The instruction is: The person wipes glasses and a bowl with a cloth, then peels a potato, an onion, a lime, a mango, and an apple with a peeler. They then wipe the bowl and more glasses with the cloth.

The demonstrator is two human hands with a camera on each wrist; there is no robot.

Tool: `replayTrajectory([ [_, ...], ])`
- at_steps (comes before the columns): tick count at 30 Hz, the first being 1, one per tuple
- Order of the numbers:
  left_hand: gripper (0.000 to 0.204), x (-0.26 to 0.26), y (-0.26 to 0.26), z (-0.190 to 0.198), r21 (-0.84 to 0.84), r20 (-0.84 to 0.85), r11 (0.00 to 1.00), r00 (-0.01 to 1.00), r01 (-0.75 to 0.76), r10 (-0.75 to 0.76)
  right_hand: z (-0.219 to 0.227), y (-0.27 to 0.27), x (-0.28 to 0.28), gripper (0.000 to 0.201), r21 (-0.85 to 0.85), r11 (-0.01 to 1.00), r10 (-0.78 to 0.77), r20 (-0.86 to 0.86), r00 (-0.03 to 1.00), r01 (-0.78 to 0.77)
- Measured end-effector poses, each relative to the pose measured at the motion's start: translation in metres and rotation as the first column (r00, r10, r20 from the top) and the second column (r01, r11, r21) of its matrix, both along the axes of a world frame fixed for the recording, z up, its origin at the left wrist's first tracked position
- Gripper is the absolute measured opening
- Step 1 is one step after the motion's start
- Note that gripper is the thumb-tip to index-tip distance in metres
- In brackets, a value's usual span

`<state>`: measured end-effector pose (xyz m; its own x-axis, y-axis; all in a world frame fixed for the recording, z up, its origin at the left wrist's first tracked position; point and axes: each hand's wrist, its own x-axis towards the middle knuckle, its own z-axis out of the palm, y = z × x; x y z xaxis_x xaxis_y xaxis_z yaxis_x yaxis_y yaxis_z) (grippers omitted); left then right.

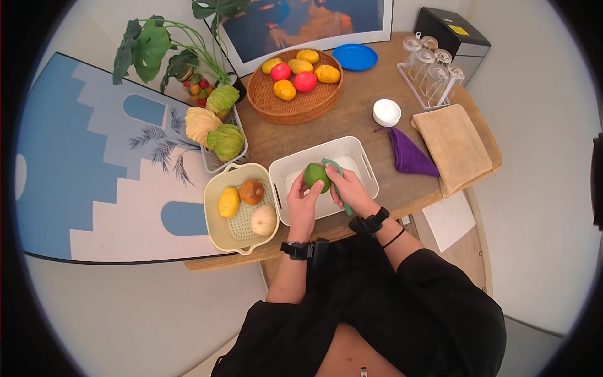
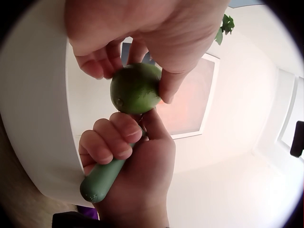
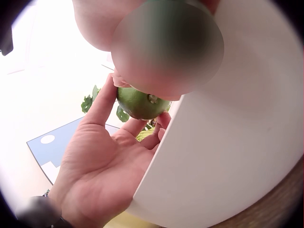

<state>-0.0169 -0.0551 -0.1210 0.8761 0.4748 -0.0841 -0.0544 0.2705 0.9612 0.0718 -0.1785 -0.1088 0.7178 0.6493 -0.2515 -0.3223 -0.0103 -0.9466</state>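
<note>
Green fruit (image 2: 136, 89), muted-green tool handle (image 2: 102, 181), white basin (image 1: 364, 164)

We seem to be in a home, perhaps its dining corner: on a wooden tabletop (image 1: 358, 94) we see a wicker basket (image 1: 295, 115) of produce (image 1: 305, 81), drinking glasses (image 1: 433, 78) and a white bowl (image 1: 387, 113), with a leafy plant (image 1: 151, 49) and large pictures (image 1: 295, 22) near pale walls (image 1: 534, 188).

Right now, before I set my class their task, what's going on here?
A person's left hand holds a green fruit, and the right hand grips a green-handled tool, both over a white tub. Whether the tool touches the fruit is hard to tell; no peeled patch shows. Beside the tub, a pale yellow basket holds a yellow item, a brown one and a pale one.
</note>
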Motion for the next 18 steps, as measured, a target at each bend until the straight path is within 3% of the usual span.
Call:
replayTrajectory([
  [4,0.052,0.0,-0.001,-0.004,-0.172,0.057,0.984,0.997,-0.036,0.047,0.001,0.0,-0.001,0.046,-0.033,0.999,-0.01,-0.002,1.0,0.01],
  [7,0.054,0.002,0.0,-0.015,-0.209,0.083,0.978,0.996,-0.016,0.034,0.002,0.0,0.0,0.046,-0.014,1.0,0.026,-0.026,0.999,-0.026],
  [11,0.057,0.0,-0.003,-0.011,-0.163,0.05,0.987,0.999,-0.007,0.016,0.001,0.0,-0.001,0.047,0.004,0.999,0.044,-0.022,0.999,-0.044],
  [13,0.06,0.001,-0.001,-0.014,-0.042,0.074,0.999,0.997,0.0,0.003,0.002,0.001,-0.001,0.047,-0.01,0.999,0.032,-0.032,0.999,-0.033],
  [18,0.061,0.0,0.002,-0.004,-0.048,0.029,0.998,0.999,0.043,-0.042,0.001,-0.001,0.0,0.048,-0.011,0.999,0.035,-0.023,0.999,-0.035],
])
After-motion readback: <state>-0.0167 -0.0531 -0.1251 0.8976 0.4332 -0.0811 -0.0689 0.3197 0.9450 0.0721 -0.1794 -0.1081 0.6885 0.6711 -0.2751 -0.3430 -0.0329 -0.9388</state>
